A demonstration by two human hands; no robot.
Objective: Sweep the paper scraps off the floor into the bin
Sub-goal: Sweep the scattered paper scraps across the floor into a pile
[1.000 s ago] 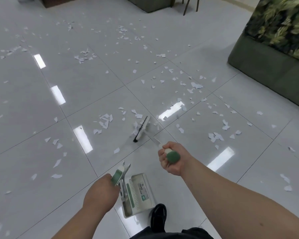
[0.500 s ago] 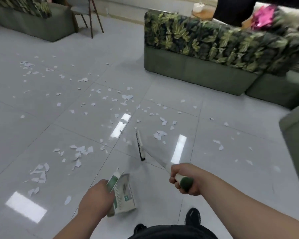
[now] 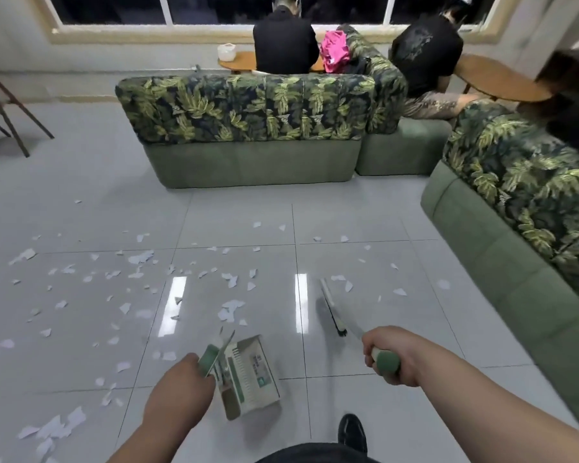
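White paper scraps (image 3: 229, 310) lie scattered over the grey tiled floor (image 3: 81, 329), mostly left and ahead of me. My right hand (image 3: 390, 357) grips the green end of a broom handle; the broom head (image 3: 333, 309) rests on the floor ahead of it, with a few scraps to its right. My left hand (image 3: 181, 389) grips the green handle of a white dustpan (image 3: 251, 377), which sits low in front of my feet with its mouth facing away from me. No bin is in view.
A leaf-patterned green sofa (image 3: 251, 128) stands ahead, another sofa (image 3: 522, 228) runs along the right. Two people in black sit beyond them at wooden tables. A chair (image 3: 4, 111) stands far left. My black shoe (image 3: 351, 432) is at the bottom.
The view has swung right, from open floor to the sofas and window. The broom head has moved from left of my right hand to straight ahead of it. Both hands keep their hold.
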